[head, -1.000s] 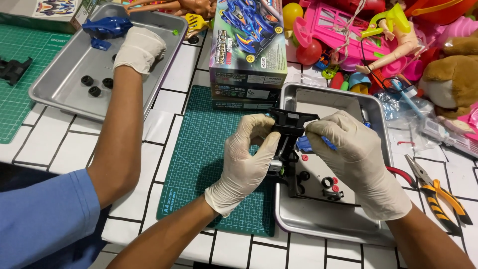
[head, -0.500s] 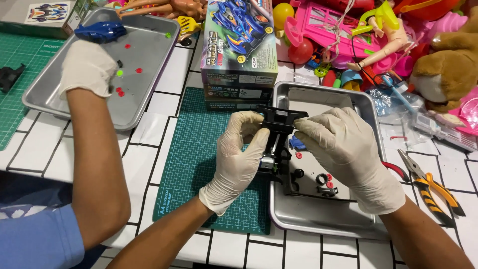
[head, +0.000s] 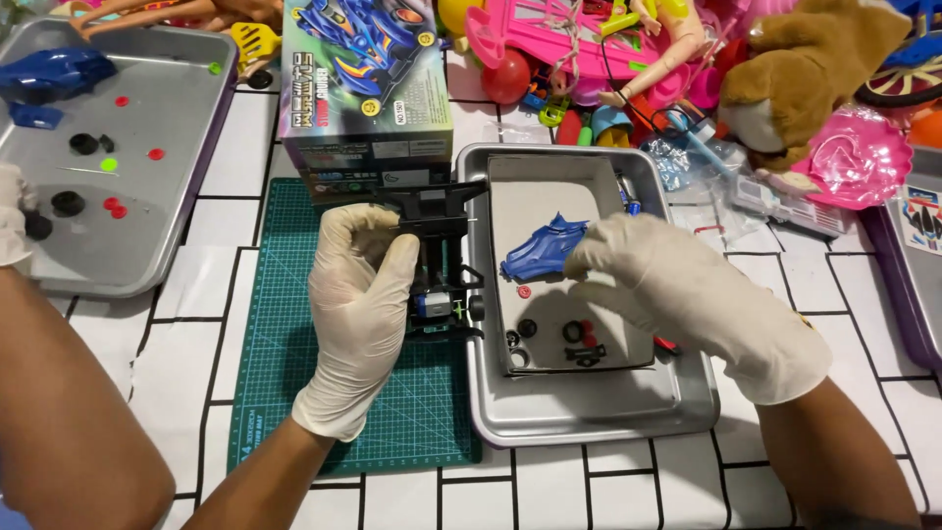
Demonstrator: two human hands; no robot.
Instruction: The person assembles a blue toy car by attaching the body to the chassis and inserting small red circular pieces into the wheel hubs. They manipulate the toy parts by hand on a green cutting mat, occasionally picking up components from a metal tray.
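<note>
My left hand [head: 358, 294], in a white glove, grips a black toy car chassis [head: 442, 211] upright at the seam between the green cutting mat [head: 285, 393] and a metal tray [head: 579, 422]. A small motor with a blue end shows low in the chassis. My right hand [head: 677, 294], also gloved, pinches a blue toy car body shell [head: 540, 253] just above the tray, to the right of the chassis and apart from it. Small black rings and red bits [head: 579, 339] lie on the tray under my right hand.
A printed toy car box [head: 363, 88] stands behind the mat. A second metal tray [head: 177, 128] at left holds a blue shell [head: 54, 74] and small parts; a co-worker's arm [head: 69, 412] and gloved hand [head: 12, 221] reach to it. Dolls and plush toys [head: 785, 69] crowd the back right.
My right hand let go of the chassis and now holds the blue shell to its right. The co-worker's hand drew back from the far end of the left tray toward its near edge.
</note>
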